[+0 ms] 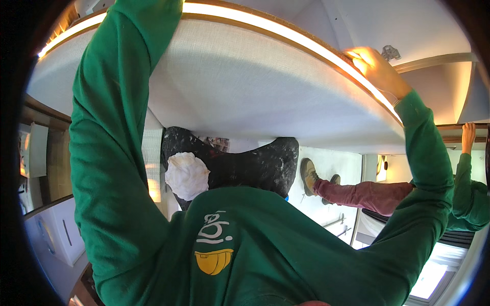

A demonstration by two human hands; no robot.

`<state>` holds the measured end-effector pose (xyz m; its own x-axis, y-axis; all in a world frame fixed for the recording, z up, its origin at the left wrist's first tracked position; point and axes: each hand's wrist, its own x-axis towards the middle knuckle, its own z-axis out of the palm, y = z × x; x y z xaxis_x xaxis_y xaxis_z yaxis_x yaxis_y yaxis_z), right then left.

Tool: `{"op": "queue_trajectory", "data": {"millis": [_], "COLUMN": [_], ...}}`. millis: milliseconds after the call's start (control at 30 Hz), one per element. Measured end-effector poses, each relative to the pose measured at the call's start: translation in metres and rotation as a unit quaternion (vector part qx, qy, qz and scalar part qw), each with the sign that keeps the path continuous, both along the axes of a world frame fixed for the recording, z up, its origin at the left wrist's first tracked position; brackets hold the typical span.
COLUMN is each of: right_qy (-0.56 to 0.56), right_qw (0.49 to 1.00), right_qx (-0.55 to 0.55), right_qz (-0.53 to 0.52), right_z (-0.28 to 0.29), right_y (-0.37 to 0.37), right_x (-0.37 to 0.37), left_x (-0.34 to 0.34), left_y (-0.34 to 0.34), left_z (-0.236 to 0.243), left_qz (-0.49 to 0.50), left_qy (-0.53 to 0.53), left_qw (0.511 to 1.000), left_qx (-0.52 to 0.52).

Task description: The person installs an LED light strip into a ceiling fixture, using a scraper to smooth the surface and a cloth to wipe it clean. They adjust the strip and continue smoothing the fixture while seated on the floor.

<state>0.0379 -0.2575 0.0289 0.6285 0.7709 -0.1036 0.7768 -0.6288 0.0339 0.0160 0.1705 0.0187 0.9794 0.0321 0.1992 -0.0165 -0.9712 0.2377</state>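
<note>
A long curved wooden edge point(286, 25) with a glowing light strip point(224, 10) borders the pale fabric-faced panel point(240, 86) in front of me. My right hand point(370, 69) is at this edge on the upper right, fingers bent over it. My left forearm point(115, 76) rises past the top of the frame, so that hand is hidden. A small crumpled grey item point(390, 53) lies just beyond my right hand. Below the panel, a bunched white cloth point(186, 176) rests on my dark, paint-spattered trousers point(240, 171).
A co-worker in maroon trousers point(357, 196) and boots point(309, 176) is at the right; their hand point(468, 132) touches another wooden edge point(449, 133). A white cabinet point(66, 239) and a dark glass panel point(56, 168) are at the left. Curved pale recesses point(434, 89) sit upper right.
</note>
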Motion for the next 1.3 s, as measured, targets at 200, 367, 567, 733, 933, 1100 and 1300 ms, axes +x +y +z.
{"op": "queue_trajectory", "data": {"millis": [200, 367, 567, 733, 933, 1100, 1300], "right_qy": [0.092, -0.078, 0.141, 0.002, -0.050, -0.124, 0.021], "right_qw": [0.987, 0.990, 0.984, 0.998, 0.988, 0.879, 0.684], "right_qx": [0.110, -0.114, 0.104, 0.047, 0.143, 0.452, 0.652], "right_qz": [0.067, -0.039, 0.040, 0.050, -0.012, -0.083, -0.325], "right_z": [-0.005, 0.006, -0.013, -0.011, 0.028, -0.033, -0.244], "right_y": [-0.008, -0.017, 0.078, 0.015, -0.086, -0.166, -0.252], "right_x": [-0.001, 0.000, -0.017, -0.010, -0.025, -0.138, -0.208], "left_x": [0.000, -0.003, 0.002, 0.003, 0.008, -0.005, -0.062], "left_y": [-0.005, -0.004, -0.007, -0.003, -0.001, -0.041, -0.115], "left_z": [-0.001, 0.000, -0.001, -0.003, -0.002, -0.019, -0.003], "left_qz": [0.025, 0.002, 0.011, 0.031, 0.025, -0.066, -0.069], "left_qy": [0.014, 0.014, -0.014, 0.020, 0.013, 0.020, 0.165], "left_qw": [0.999, 1.000, 0.999, 0.999, 1.000, 0.980, 0.961], "left_qx": [0.019, 0.003, 0.031, 0.011, 0.005, -0.185, -0.213]}}
